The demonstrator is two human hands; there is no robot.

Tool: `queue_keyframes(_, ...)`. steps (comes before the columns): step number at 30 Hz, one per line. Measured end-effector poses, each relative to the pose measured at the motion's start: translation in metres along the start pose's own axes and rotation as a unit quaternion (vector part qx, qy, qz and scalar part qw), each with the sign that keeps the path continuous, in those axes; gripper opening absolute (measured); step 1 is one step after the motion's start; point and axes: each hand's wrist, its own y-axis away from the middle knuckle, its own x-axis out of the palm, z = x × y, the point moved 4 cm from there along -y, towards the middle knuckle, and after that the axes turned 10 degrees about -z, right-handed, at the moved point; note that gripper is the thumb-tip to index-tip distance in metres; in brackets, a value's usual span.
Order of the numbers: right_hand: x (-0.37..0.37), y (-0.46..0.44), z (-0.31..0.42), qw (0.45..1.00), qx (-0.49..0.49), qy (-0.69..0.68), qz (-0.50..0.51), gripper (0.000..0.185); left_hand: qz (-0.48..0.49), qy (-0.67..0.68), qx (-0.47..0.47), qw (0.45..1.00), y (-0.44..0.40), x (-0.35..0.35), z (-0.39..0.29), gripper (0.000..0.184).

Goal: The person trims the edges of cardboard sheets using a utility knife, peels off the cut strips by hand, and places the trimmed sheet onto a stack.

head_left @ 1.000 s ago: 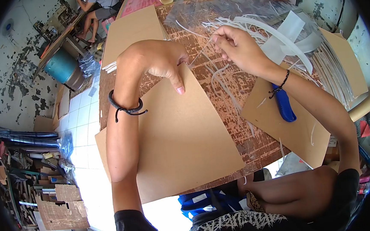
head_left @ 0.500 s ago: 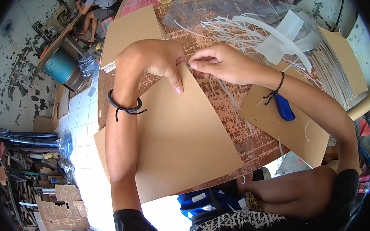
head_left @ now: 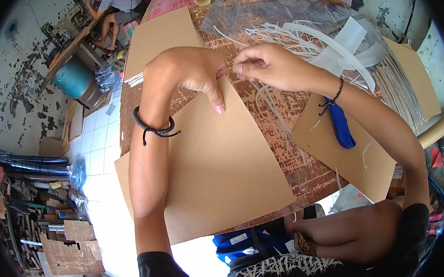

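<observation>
A large brown cardboard sheet (head_left: 218, 159) lies at the near side of the worn table, its narrow end pointing away from me. My left hand (head_left: 199, 75) grips that narrow end, thumb on top and fingers bent over the far edge. Just right of it, my right hand (head_left: 273, 68) has thumb and fingertips pinched together; what is between them is too small to make out. Under my right wrist, a blue-handled tool (head_left: 340, 125) rests on another cardboard piece (head_left: 309, 127).
White strips (head_left: 297, 40) and clear plastic (head_left: 275, 11) lie at the back. Cardboard stacks stand at the back left (head_left: 163, 37) and right (head_left: 413, 73). A person (head_left: 118, 12) sits at the far left; another is partly visible at the top right.
My right hand came left toward the sheet's narrow end, then shifted slightly away to the right and up. My left hand keeps its grip on the sheet.
</observation>
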Motion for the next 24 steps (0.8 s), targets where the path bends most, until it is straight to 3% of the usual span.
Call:
queue_keyframes(7, 0.016, 0.002, 0.006, 0.999, 0.020, 0.023, 0.037, 0.030, -0.028, 0.028, 0.002, 0.999, -0.003, 0.007, 0.005, 0.053)
queue_keyframes(10, 0.017, 0.002, 0.003, 0.999, 0.013, -0.046, 0.019, 0.028, -0.009, 0.007, -0.003, 1.000, 0.000, 0.001, 0.000, 0.051)
queue_keyframes(13, 0.018, 0.002, 0.005, 0.998, -0.002, 0.070, 0.007, 0.024, 0.006, -0.012, -0.013, 1.000, 0.003, -0.003, -0.004, 0.051)
queue_keyframes(16, 0.015, 0.004, 0.013, 0.987, -0.087, 0.131, -0.026, 0.022, 0.007, -0.007, -0.019, 1.000, 0.001, 0.000, -0.004, 0.051)
queue_keyframes(19, -0.006, -0.007, -0.011, 0.979, -0.022, 0.169, -0.114, 0.019, 0.001, -0.001, -0.015, 1.000, 0.001, 0.002, -0.004, 0.052)
queue_keyframes(20, -0.013, -0.009, -0.009, 0.979, -0.048, 0.152, -0.131, 0.021, -0.006, 0.001, -0.014, 1.000, 0.002, 0.000, -0.002, 0.052)
queue_keyframes(23, -0.009, -0.001, -0.007, 0.998, -0.020, -0.015, -0.054, 0.020, -0.002, 0.002, -0.014, 1.000, 0.002, -0.001, 0.000, 0.054)
queue_keyframes(24, -0.006, 0.002, 0.002, 1.000, -0.008, -0.010, -0.026, 0.024, -0.006, 0.006, -0.005, 1.000, 0.001, 0.002, 0.000, 0.054)
